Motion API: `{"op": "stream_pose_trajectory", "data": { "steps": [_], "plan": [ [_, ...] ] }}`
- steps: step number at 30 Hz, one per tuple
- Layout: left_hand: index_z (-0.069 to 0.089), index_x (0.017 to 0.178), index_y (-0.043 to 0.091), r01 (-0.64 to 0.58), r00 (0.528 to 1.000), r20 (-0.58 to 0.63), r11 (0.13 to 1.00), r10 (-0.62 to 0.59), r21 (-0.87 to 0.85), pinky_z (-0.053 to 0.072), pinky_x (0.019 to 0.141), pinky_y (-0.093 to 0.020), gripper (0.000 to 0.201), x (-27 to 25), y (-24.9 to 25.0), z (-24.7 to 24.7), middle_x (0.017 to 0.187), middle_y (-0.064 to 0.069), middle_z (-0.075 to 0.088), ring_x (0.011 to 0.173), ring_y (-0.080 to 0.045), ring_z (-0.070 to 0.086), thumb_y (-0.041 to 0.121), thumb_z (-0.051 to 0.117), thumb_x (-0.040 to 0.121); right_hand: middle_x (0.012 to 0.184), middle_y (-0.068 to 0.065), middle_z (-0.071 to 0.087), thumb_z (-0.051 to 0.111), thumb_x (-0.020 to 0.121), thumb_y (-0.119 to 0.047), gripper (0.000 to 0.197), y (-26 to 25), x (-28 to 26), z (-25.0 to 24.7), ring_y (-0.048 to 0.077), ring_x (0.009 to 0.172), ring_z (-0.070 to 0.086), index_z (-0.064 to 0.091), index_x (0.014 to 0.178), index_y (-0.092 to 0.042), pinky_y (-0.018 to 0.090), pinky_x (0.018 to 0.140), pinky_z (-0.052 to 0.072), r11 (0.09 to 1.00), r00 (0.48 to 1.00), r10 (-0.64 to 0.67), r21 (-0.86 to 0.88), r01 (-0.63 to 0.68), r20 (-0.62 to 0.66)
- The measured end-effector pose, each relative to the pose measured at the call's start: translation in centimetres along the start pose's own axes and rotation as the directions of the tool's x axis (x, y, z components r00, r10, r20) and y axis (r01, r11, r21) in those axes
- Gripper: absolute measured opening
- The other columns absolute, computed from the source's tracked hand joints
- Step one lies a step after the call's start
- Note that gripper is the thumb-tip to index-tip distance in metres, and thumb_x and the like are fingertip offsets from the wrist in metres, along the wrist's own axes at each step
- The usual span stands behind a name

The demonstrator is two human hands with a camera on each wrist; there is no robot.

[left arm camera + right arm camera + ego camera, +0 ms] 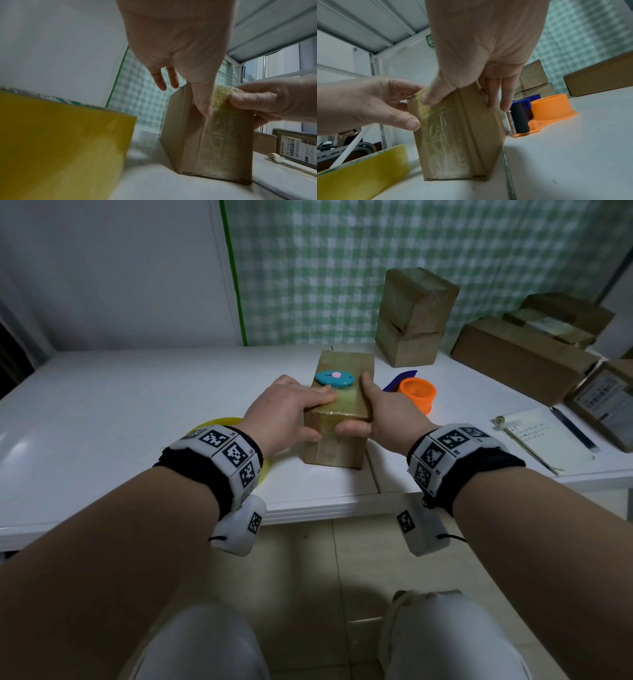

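Two hands are clamped on the near end of the box [337,445], which is stood on the table [137,392]. The left hand [286,409] and right hand [387,414] are set with thumbs on its front, likely so the tape is pressed flat. A cutter [334,379] is perched on top. From the left wrist, the tape [217,135] under the thumb and a yellow roll [60,142] are shown. From the right wrist, the toothed blade of the dispenser [551,108], unseen from the head, is revealed.
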State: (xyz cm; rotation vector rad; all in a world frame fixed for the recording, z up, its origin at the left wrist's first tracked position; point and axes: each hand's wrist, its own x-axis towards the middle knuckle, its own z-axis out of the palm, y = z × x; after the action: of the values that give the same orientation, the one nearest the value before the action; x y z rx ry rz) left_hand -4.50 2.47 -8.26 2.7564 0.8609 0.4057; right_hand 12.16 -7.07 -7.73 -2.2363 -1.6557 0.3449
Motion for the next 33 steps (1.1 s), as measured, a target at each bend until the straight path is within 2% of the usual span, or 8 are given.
{"op": "stream_pose_trajectory", "data": {
  "steps": [5,8,10,14,20,26,30,33],
  "plan": [
    [0.045,0.138,0.027,-0.013,1.000,0.005,0.998,0.013,-0.054,0.024,0.108,-0.020,0.071,-0.3,0.2,-0.3,0.146,0.008,0.045,0.131,-0.014,0.043,0.014,0.075,0.075,0.137,0.015,0.052,0.072,0.075,-0.048,0.110,-0.2,-0.4,-0.3,0.029,0.121,0.053,0.003,0.153,-0.011,0.033,0.093,0.043,0.998,1.000,0.012,-0.069,-0.011,0.016],
    [0.047,0.137,0.024,-0.006,1.000,-0.024,0.997,0.004,-0.075,0.021,0.107,-0.014,0.068,-0.3,0.4,-0.1,0.145,0.005,0.046,0.132,-0.012,0.044,0.011,0.074,0.076,0.121,0.013,0.060,0.066,0.074,-0.060,0.111,-0.5,-0.2,-0.4,0.022,0.102,0.058,0.005,0.151,-0.009,0.029,0.080,0.045,0.997,1.000,0.017,-0.078,-0.015,0.020],
    [0.049,0.136,0.023,-0.011,0.999,-0.041,0.997,0.008,-0.079,0.024,0.108,-0.016,0.067,-0.3,0.5,0.0,0.144,0.003,0.048,0.132,-0.013,0.046,0.010,0.074,0.075,0.105,0.008,0.062,0.055,0.072,-0.072,0.107,-1.0,0.0,-0.2,0.019,0.088,0.056,0.014,0.148,-0.009,0.030,0.072,0.045,0.996,0.999,0.041,-0.075,-0.041,-0.006],
    [0.050,0.134,0.023,-0.011,0.999,-0.047,0.997,0.007,-0.079,0.029,0.109,-0.020,0.066,-0.2,0.4,0.1,0.143,0.002,0.049,0.130,-0.014,0.047,0.010,0.074,0.074,0.100,0.009,0.067,0.050,0.067,-0.080,0.096,-1.5,0.3,1.0,0.027,0.089,0.066,0.034,0.131,-0.010,0.032,0.060,0.041,0.980,0.984,0.070,-0.172,-0.099,-0.163],
    [0.050,0.135,0.021,-0.015,0.997,-0.073,0.995,0.008,-0.101,0.031,0.110,-0.021,0.067,-0.3,0.3,0.4,0.143,0.001,0.049,0.130,-0.015,0.047,0.010,0.075,0.074,0.100,0.012,0.067,0.064,0.064,-0.071,0.103,-1.6,0.4,1.8,0.029,0.089,0.067,0.028,0.137,-0.008,0.032,0.055,0.036,0.955,0.978,0.093,-0.261,-0.141,-0.188],
    [0.049,0.135,0.021,-0.011,0.998,-0.067,0.994,0.004,-0.108,0.031,0.112,-0.023,0.068,-0.4,0.7,0.2,0.143,0.001,0.049,0.131,-0.014,0.047,0.008,0.075,0.074,0.107,0.017,0.066,0.073,0.070,-0.053,0.105,-1.0,0.4,1.0,0.031,0.098,0.065,0.016,0.145,-0.006,0.035,0.066,0.047,0.974,0.997,0.060,-0.215,-0.070,-0.052],
    [0.048,0.136,0.021,-0.005,0.999,-0.053,0.995,-0.001,-0.101,0.032,0.112,-0.025,0.068,-0.4,0.8,0.1,0.144,0.002,0.048,0.131,-0.014,0.046,0.006,0.073,0.075,0.117,0.020,0.062,0.068,0.080,-0.044,0.102,-0.7,0.0,-0.3,0.032,0.108,0.060,0.003,0.151,-0.010,0.036,0.083,0.047,0.981,0.997,0.048,-0.190,-0.035,0.065],
    [0.047,0.137,0.024,-0.003,0.999,-0.034,0.997,0.001,-0.075,0.033,0.112,-0.028,0.067,-0.4,0.8,-0.1,0.145,0.004,0.046,0.131,-0.015,0.046,0.009,0.072,0.077,0.123,0.019,0.059,0.063,0.085,-0.045,0.099,-0.7,-0.3,-1.2,0.030,0.113,0.057,-0.003,0.152,-0.014,0.033,0.085,0.045,0.980,0.993,0.044,-0.200,-0.021,0.113]
  ]
}}
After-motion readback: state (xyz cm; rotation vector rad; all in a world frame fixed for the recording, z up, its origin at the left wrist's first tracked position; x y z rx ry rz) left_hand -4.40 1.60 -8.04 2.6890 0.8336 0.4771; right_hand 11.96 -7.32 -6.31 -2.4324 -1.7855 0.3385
